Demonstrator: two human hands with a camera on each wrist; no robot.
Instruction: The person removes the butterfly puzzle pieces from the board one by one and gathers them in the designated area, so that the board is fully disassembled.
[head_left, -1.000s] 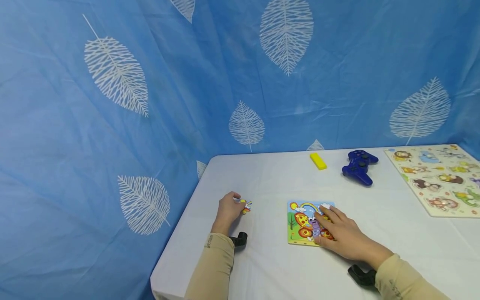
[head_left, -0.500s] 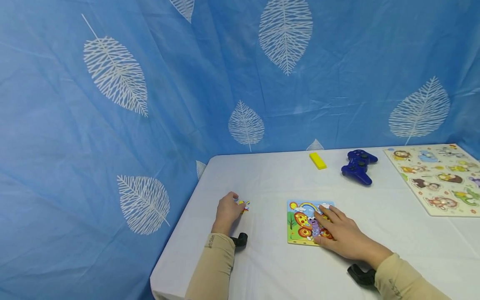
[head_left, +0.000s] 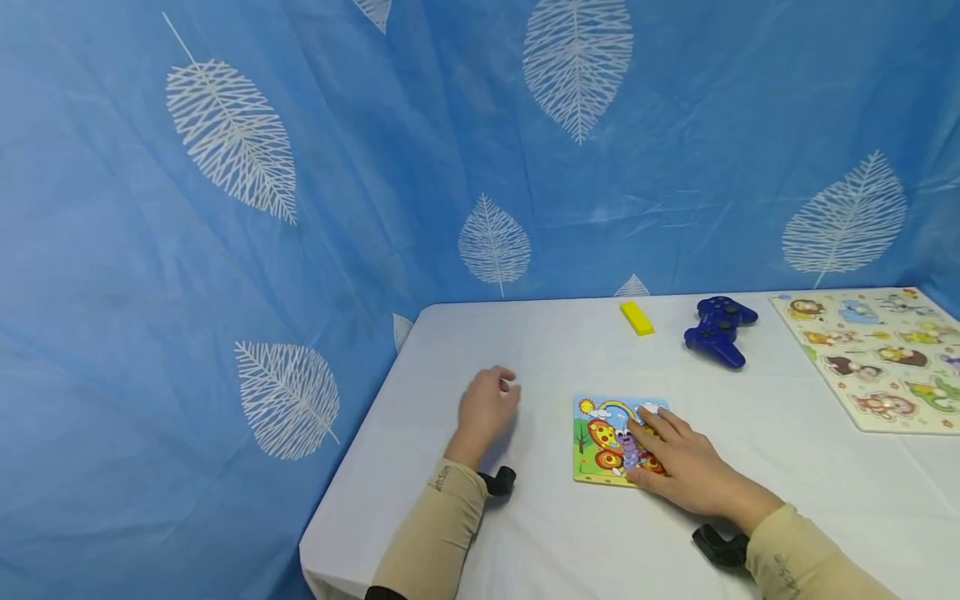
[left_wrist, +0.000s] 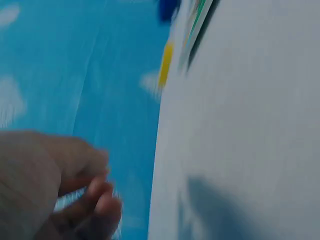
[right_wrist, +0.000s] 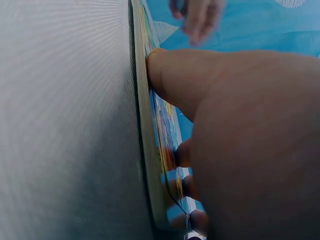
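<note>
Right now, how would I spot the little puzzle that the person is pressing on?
On the white table, look near the front edge, under the right hand. The small square butterfly puzzle lies there flat, far smaller than the animal puzzle board at the right edge.

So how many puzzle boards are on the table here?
2. The small butterfly board lies under the right hand; the big animal board lies at the table's far right, partly cut off by the frame.

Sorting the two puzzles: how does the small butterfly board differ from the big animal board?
The butterfly board is smaller and shows one scene; the animal board is larger, with many separate animals. The right hand rests on the butterfly board; nothing touches the animal board. Both lie flat on the white table.
</note>
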